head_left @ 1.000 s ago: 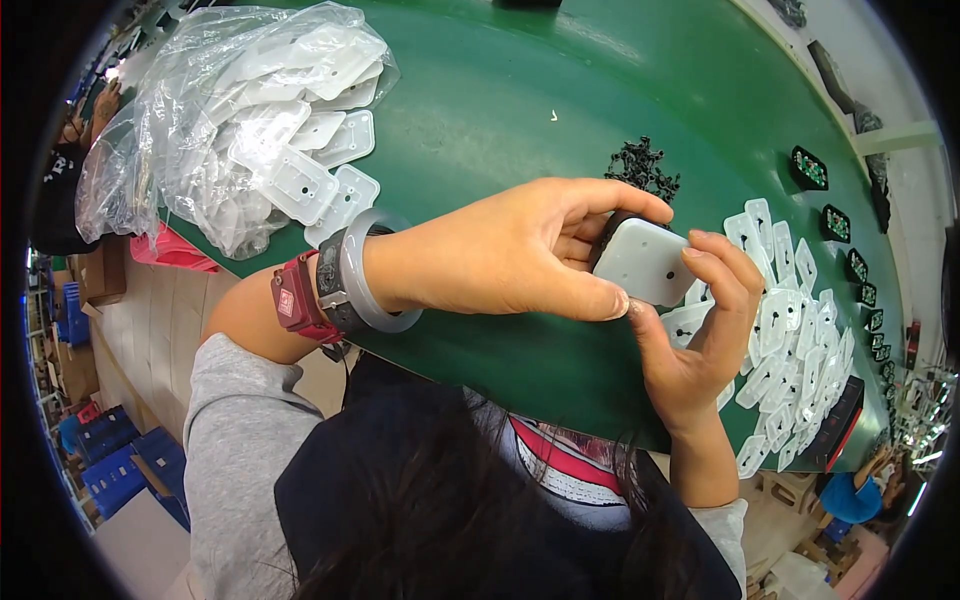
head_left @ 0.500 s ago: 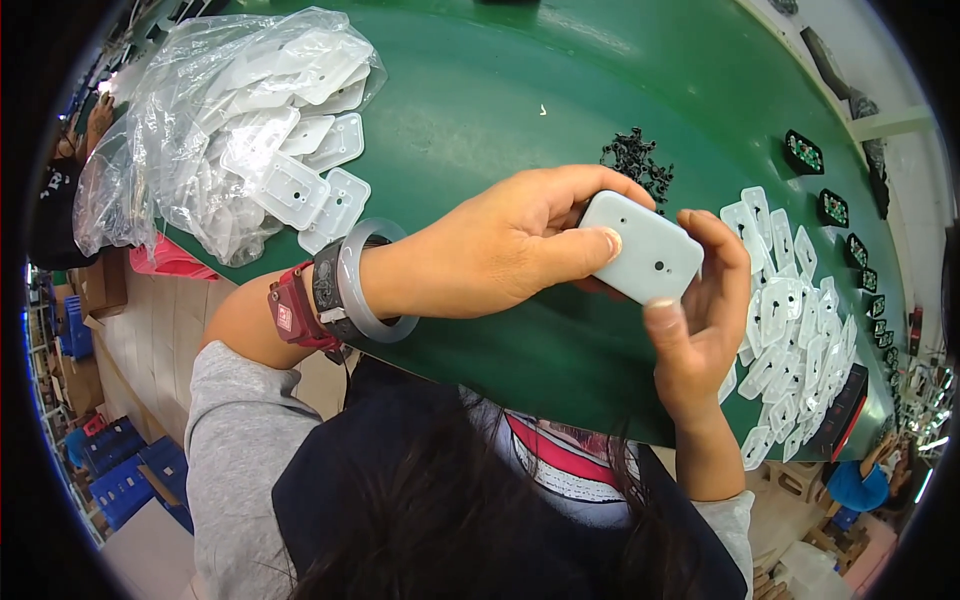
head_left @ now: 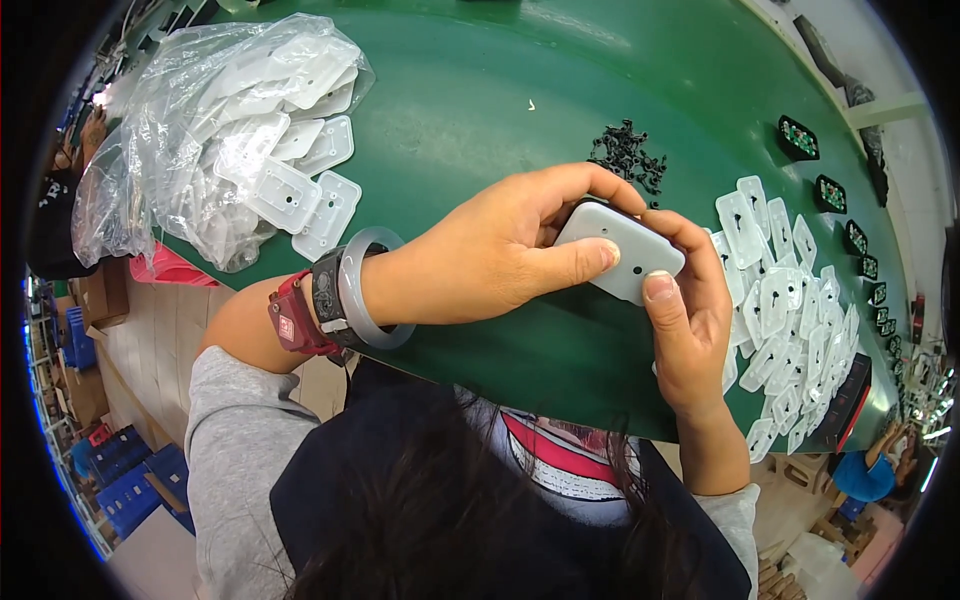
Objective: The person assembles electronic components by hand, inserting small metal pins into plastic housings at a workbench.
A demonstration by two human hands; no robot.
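A small rounded plastic case [head_left: 617,233] with a pale grey-white cover, small dark holes and a dark edge underneath is held in both hands above the green table. My left hand [head_left: 500,245] grips its left side, thumb flat on the cover and fingers beneath and along the far edge. On the other side my right hand [head_left: 693,325] is closed on it, thumb pressing the near edge and fingers curled around the right end. Its underside is hidden. Just beyond the hands lies a pile of small black parts [head_left: 628,158].
A clear plastic bag [head_left: 150,140] of white covers spills at the left of the green table [head_left: 450,110]. Many white covers with black pieces [head_left: 780,310] are heaped at right. Black cases with green boards [head_left: 798,138] line the right edge. Another person [head_left: 868,480] sits at lower right.
The case has moved slightly left and toward me. My right hand has closed in, and its thumb now presses on the cover's near edge, with the fingers around the right end.
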